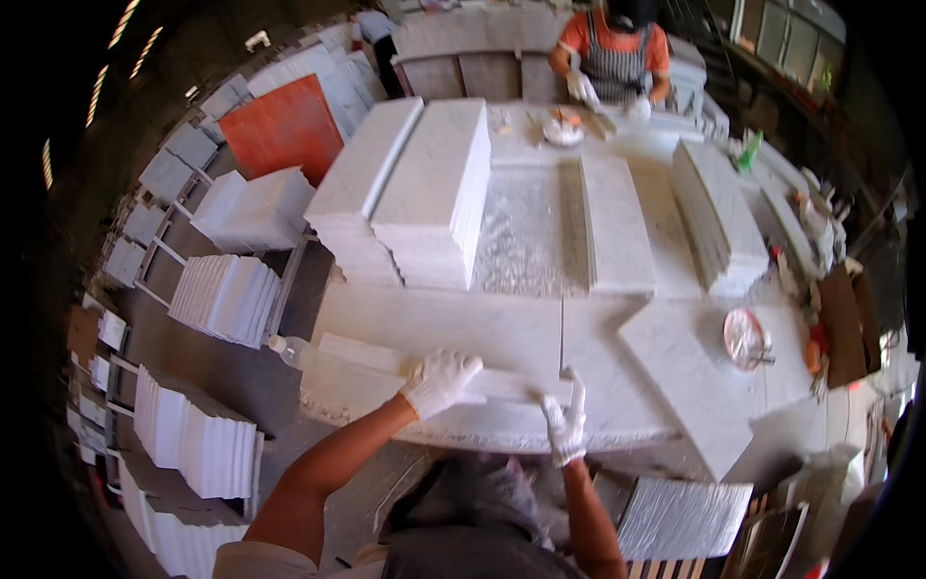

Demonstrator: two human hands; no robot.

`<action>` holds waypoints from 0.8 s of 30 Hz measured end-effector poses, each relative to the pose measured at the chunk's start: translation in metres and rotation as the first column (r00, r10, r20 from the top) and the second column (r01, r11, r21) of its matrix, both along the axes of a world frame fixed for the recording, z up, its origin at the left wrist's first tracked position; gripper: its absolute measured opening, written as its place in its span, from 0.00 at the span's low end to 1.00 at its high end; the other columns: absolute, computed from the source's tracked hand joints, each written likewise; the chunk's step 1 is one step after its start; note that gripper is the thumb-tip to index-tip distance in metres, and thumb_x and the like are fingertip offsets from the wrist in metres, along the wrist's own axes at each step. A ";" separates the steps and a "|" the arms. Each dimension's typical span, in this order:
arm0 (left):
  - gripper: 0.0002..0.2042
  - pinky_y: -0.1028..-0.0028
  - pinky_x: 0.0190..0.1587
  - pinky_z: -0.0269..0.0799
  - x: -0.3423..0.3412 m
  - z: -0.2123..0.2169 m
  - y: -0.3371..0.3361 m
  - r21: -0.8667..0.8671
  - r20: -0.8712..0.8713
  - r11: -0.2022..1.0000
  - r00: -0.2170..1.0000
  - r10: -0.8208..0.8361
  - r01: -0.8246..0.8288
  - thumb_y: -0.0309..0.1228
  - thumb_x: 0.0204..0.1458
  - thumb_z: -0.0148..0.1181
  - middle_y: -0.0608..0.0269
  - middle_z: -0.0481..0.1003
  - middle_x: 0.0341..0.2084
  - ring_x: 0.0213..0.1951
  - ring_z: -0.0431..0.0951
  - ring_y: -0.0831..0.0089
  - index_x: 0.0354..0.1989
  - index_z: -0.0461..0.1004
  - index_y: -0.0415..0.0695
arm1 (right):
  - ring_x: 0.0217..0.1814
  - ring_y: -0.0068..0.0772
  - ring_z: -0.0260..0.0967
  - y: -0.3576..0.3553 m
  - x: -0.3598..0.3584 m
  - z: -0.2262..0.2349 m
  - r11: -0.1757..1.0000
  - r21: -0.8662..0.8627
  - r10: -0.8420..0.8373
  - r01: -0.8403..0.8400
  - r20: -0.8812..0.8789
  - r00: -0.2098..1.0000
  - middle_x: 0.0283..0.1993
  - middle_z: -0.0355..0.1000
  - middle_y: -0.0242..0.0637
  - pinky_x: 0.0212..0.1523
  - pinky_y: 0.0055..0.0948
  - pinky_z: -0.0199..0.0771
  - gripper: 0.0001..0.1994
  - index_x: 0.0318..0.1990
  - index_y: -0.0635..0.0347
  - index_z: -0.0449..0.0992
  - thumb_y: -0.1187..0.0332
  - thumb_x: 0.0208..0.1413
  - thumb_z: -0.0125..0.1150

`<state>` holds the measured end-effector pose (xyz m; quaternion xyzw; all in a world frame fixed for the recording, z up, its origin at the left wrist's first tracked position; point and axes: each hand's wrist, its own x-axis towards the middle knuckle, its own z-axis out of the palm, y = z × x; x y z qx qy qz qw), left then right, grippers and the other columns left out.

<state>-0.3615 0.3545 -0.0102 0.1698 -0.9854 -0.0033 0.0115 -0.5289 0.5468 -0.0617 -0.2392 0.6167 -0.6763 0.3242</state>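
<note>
Down at the near edge of the white worktable (502,333), both gloved hands rest on a long, narrow marble strip (367,359) that lies flat along the table's front. The left hand (439,379) presses on top of the strip near its middle, fingers curled together over the stone. The right hand (566,425) grips the strip's right end, fingers wrapped around it with one finger pointing up.

Just beside the strip's left end, a clear plastic bottle (285,349) lies at the table's corner. Farther back on the table stand two tall stacks of marble slabs (429,193), with a single slab (615,222) lying flat to their right and another stack (719,212) tilted beyond it. A round dish (745,338) sits near the right edge, next to a large slab (690,372) set at an angle.

At the far end, another person in a striped apron (614,63) works with gloved hands. Stacks of white tiles (224,299) fill racks on the floor to the left.
</note>
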 end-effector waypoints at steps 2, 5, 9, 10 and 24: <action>0.26 0.60 0.38 0.71 -0.002 -0.003 0.002 0.030 0.004 0.999 0.999 0.043 -0.043 0.57 0.42 0.65 0.58 0.74 0.30 0.34 0.76 0.59 0.36 0.68 0.47 | 0.61 0.37 0.65 -0.002 -0.005 -0.029 0.999 0.033 0.001 0.008 -0.258 0.966 0.59 0.66 0.45 0.61 0.36 0.65 0.39 0.66 0.65 0.56 0.60 0.51 0.71; 0.27 0.60 0.38 0.71 -0.001 -0.012 0.001 -0.006 -0.001 0.999 0.999 0.033 -0.033 0.58 0.41 0.66 0.58 0.74 0.30 0.34 0.76 0.59 0.37 0.68 0.48 | 0.64 0.39 0.62 0.001 -0.006 -0.035 0.999 0.038 0.014 -0.005 -0.230 0.973 0.62 0.63 0.46 0.64 0.36 0.63 0.44 0.67 0.65 0.54 0.56 0.48 0.74; 0.27 0.61 0.37 0.71 -0.009 -0.013 -0.001 -0.022 0.022 0.999 0.999 0.038 -0.038 0.58 0.41 0.66 0.59 0.74 0.31 0.34 0.76 0.59 0.37 0.69 0.48 | 0.66 0.41 0.60 0.002 -0.009 -0.035 0.999 0.028 0.024 -0.018 -0.221 0.975 0.65 0.60 0.47 0.65 0.37 0.61 0.45 0.67 0.65 0.53 0.55 0.48 0.73; 0.27 0.61 0.37 0.72 -0.006 -0.015 -0.001 -0.024 0.027 0.999 0.998 0.048 -0.047 0.58 0.41 0.66 0.59 0.74 0.31 0.34 0.76 0.59 0.38 0.69 0.48 | 0.66 0.41 0.59 0.000 -0.008 -0.038 0.999 0.023 0.038 -0.034 -0.217 0.975 0.65 0.59 0.48 0.65 0.37 0.61 0.46 0.68 0.65 0.53 0.54 0.47 0.73; 0.24 0.63 0.37 0.73 -0.003 -0.013 -0.009 0.087 -0.013 0.996 1.000 0.019 -0.018 0.51 0.42 0.69 0.61 0.75 0.31 0.32 0.77 0.62 0.38 0.69 0.47 | 0.76 0.44 0.44 -0.004 -0.002 -0.049 0.998 0.050 0.039 -0.034 -0.098 0.994 0.73 0.46 0.52 0.72 0.41 0.48 0.52 0.72 0.62 0.41 0.56 0.48 0.73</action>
